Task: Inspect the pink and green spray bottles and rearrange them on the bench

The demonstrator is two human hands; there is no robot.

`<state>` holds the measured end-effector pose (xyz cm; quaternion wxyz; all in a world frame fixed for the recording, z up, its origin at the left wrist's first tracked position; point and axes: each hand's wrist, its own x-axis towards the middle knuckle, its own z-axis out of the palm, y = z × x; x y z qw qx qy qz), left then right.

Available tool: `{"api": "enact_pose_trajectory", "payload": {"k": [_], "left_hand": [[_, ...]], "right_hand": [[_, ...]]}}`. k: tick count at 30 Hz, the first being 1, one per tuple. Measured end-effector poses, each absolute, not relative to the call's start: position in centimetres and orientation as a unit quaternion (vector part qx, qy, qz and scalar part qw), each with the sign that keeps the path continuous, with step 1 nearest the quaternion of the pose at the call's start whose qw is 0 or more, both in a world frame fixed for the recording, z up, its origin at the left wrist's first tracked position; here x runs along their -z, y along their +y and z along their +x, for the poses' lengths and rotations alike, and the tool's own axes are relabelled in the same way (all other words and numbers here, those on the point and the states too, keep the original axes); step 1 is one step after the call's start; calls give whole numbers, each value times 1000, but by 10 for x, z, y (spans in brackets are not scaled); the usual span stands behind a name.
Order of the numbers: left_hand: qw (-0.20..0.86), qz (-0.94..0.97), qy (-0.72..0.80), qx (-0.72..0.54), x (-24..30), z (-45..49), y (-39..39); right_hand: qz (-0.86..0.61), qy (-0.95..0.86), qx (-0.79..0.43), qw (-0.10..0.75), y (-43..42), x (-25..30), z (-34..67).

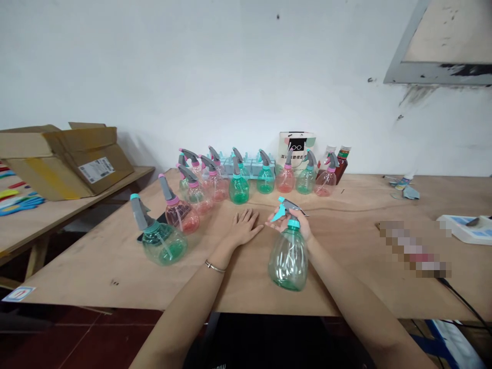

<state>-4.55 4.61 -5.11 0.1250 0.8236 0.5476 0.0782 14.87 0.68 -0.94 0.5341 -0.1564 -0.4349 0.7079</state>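
My right hand (302, 225) is wrapped round the neck of a clear green spray bottle (289, 259), just under its grey and turquoise trigger head. The bottle tilts slightly, and its bottom is at the near part of the table. Flat on the tabletop to the left lies my left hand (244, 228), fingers spread, holding nothing. Nearest beyond it stands another green spray bottle (239, 188). Further left are a green spray bottle (164, 243) and a pink spray bottle (182, 215), both leaning. A dark flat object (157, 223) is partly hidden behind them.
Several pink and green spray bottles (285, 179) line the back of the wooden table (361, 256). Behind them are a paper bag (298, 138) and a light blue rack (255, 168). A cardboard box (73, 164) rests on the left table. On the right are a white tray (467, 236) and a cable (461, 300).
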Motion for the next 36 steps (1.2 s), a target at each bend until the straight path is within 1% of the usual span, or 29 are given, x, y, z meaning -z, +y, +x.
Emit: {"api": "enact_pose_trajectory", "payload": {"k": [4,10,15,21,23,28,32,34,36], "left_hand": [[134,821,547,-90,55,-47,49],[140,819,545,-108,58,-47,50],[141,818,549,-94,53,-46,47],[137,821,543,-110,57,-47,49],[134,818,538,-153,61,-47,50],[147,726,562,-368,64,-48,65],[78,582,621,-519,54,-55,98],[74,534,624,-566,48,-58,117],[95,533,614,-575,42,-59,135]], "right_hand": [[-141,-445,-686,559,5,5,146],[-177,-422,-708,537,2,6,143],[-144,-442,-679,569,0,3,141],[-190,-441,-693,538,-7,1,136],[-184,-449,-679,550,-6,3,136],[-154,-483,-656,559,-5,1,140],[-155,-462,-679,549,-8,-4,140],[-154,-456,-691,539,-9,-3,139],[-156,-449,-699,535,-10,-2,139]]}}
